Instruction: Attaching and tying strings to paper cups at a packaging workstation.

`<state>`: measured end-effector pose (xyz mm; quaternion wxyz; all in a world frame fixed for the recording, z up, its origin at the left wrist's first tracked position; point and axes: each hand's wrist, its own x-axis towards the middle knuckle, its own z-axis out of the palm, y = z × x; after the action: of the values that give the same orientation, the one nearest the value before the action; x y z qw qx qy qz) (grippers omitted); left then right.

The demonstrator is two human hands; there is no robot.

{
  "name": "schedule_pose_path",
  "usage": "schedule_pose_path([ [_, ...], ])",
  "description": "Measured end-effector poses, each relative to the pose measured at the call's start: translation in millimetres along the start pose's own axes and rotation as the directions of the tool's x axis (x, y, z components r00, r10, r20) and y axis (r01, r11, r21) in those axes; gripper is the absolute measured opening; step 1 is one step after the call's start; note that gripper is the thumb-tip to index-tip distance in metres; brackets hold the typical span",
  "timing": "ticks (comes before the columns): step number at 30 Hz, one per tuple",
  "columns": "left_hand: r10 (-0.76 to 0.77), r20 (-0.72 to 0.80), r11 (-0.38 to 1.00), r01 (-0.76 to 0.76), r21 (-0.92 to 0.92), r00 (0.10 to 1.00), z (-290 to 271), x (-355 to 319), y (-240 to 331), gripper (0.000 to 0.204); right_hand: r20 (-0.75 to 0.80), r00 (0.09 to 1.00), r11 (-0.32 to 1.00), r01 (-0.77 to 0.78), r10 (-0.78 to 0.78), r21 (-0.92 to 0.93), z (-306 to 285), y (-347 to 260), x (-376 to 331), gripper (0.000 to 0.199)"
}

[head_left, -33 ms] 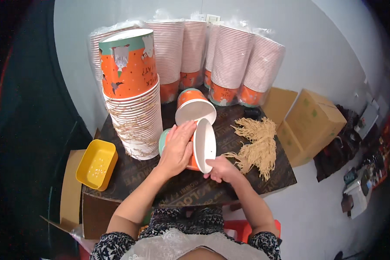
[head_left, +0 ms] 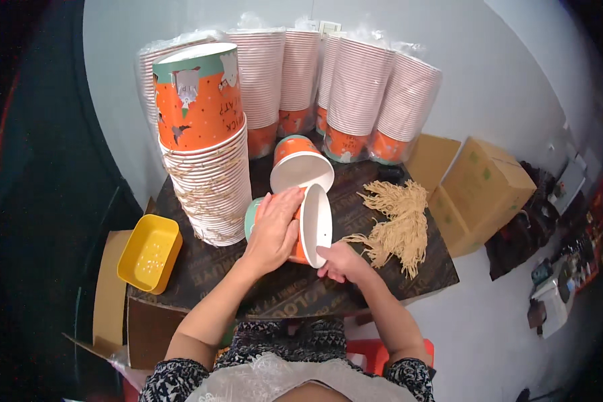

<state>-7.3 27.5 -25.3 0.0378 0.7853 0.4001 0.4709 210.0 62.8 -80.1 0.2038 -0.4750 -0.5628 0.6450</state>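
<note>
A paper bucket [head_left: 317, 224], white inside and orange and green outside, lies on its side with its mouth turned right. My left hand [head_left: 273, 228] is laid over its outer wall, fingers together, steadying it. At the near lower part of the rim, my right hand [head_left: 340, 262] pinches the edge, thumb at the inner side. Dark dots show inside near the rim; whether they are holes I cannot tell. Just beyond, a second bucket [head_left: 301, 171] lies tipped with its mouth toward me. Right of my right hand is a heap of tan cord pieces [head_left: 396, 228].
At the left stands a tall stack of nested buckets [head_left: 211, 194] with tan cords across the rims. Several plastic-wrapped stacks [head_left: 359, 87] line the wall. A yellow tub [head_left: 167, 258] with small white bits sits at the table's left edge; cardboard boxes [head_left: 479, 194] stand at the right.
</note>
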Motion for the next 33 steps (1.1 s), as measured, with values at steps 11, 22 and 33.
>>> schedule_pose_path([
  [11,-0.012,-0.038,0.999,0.014,0.04,0.999,14.1,-11.4,5.0,0.038,-0.281,0.741,0.792,0.551,-0.609,-0.263,40.9,8.9,-35.7,0.016],
  [22,0.022,-0.102,1.0,-0.021,0.015,0.995,16.3,-22.0,14.2,0.043,-0.298,0.775,0.597,0.624,-0.558,0.504,71.1,12.1,-12.1,0.018],
  [33,0.021,-0.08,0.997,-0.028,-0.077,0.997,15.1,-31.6,15.9,0.028,-0.297,0.752,0.625,0.656,-0.589,0.423,79.5,15.2,-11.1,0.025],
])
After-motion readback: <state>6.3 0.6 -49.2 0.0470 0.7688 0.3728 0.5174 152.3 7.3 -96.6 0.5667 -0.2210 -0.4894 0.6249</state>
